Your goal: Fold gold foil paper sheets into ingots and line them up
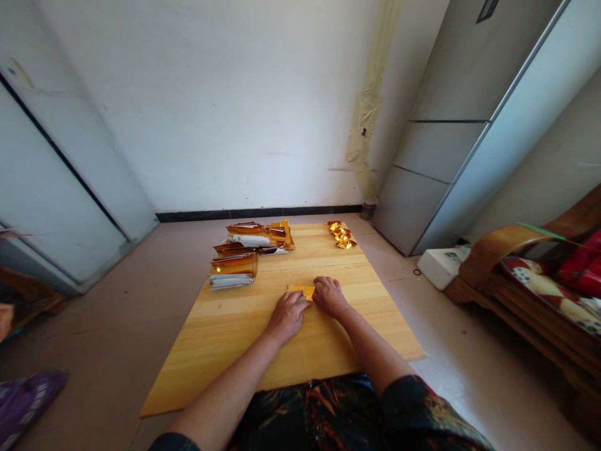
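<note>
Dark patterned clothing (pixel 323 407) lies nearest; beyond it, left hand (pixel 286 317) and right hand (pixel 330 297) close their fingers on a small gold piece (pixel 308 291) mid-board (pixel 201 357) — apparently part-worked. Gold shapes (pixel 344 237) far right look finished — stacked sheets (pixel 233 265) far left, untouched.

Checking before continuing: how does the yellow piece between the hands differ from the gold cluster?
The yellow piece lies between the left hand and right hand; no hand touches the gold cluster. The piece looks flatter, duller; the cluster, lumpy and glinting. Both have a yellow-gold tone.
</note>
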The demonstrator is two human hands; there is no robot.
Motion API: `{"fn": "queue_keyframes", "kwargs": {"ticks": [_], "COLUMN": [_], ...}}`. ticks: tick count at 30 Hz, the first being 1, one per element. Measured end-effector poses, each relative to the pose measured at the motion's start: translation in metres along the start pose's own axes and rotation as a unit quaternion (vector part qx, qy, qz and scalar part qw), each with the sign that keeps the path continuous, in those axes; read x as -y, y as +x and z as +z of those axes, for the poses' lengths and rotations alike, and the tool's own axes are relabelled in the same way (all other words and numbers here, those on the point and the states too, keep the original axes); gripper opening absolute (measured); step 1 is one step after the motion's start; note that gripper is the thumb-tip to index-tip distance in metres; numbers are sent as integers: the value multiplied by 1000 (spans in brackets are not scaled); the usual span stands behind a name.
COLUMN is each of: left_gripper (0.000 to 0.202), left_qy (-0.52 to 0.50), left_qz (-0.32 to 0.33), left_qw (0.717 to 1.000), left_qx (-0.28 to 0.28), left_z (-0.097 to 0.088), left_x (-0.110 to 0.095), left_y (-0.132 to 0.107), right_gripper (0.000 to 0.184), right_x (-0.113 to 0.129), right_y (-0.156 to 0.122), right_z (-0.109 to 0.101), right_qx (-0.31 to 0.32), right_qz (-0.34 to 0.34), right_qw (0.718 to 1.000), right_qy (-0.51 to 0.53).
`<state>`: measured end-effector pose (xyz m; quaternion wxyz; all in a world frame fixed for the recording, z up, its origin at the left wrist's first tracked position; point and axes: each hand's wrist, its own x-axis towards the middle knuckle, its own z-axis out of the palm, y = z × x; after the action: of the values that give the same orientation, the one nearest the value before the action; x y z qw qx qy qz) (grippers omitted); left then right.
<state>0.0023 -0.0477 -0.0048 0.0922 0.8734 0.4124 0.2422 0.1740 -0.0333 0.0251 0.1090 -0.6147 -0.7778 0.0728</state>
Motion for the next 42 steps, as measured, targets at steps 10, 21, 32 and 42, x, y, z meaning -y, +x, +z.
{"fn": "queue_keyframes", "kwargs": {"ticks": [10,21,32,42], "left_gripper": [41,36,37,32], "left_qy": [-11,17,7,8], "left_qz": [-7,18,19,0], "left_qw": [1000,1000,1000,1000], "left_qx": [-6,-8,-14,-17], "left_z": [0,2,3,2], "left_x": [1,6,7,3], "left_y": [-1,-2,-2,-1], "right_gripper": [23,14,16,12], "right_x": [1,-18,-27,-20], "right_y": [-1,-3,1,-1], "right_z": [-3,8,20,18], "right_qx": [1,-49,-61,-74], "right_qz": [1,-18,-10,-5], "right_qw": [1000,997,988,986], "right_qy": [10,60,138,152]}}
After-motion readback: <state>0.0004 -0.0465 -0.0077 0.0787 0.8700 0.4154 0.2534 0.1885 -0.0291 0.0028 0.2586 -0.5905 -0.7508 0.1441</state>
